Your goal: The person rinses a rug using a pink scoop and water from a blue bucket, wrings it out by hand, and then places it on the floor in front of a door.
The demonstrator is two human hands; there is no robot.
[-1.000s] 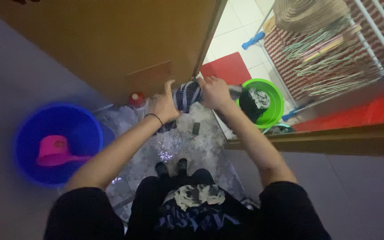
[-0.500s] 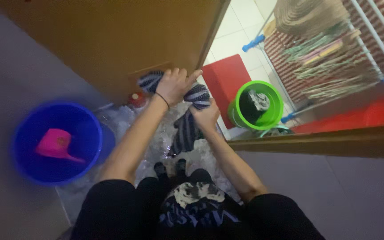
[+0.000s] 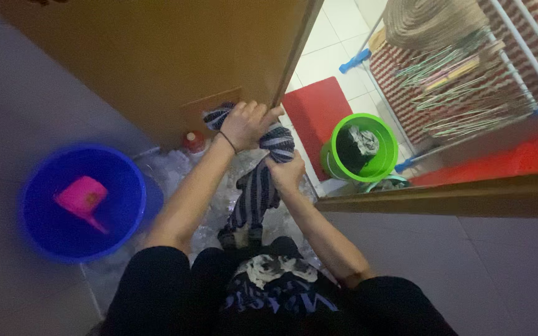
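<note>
Both hands clench a wet striped cloth (image 3: 255, 186) above the soapy floor: left hand (image 3: 247, 124) fisted on its far end, right hand (image 3: 286, 172) gripping the twisted middle nearer.

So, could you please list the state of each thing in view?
Left hand: closed on the striped cloth's upper end.
Right hand: closed lower on it.
Striped cloth: twisted, tail hanging.
Blue basin: holds a pink scoop.
Green bucket: holds clothes.
Wooden door: open.
</note>
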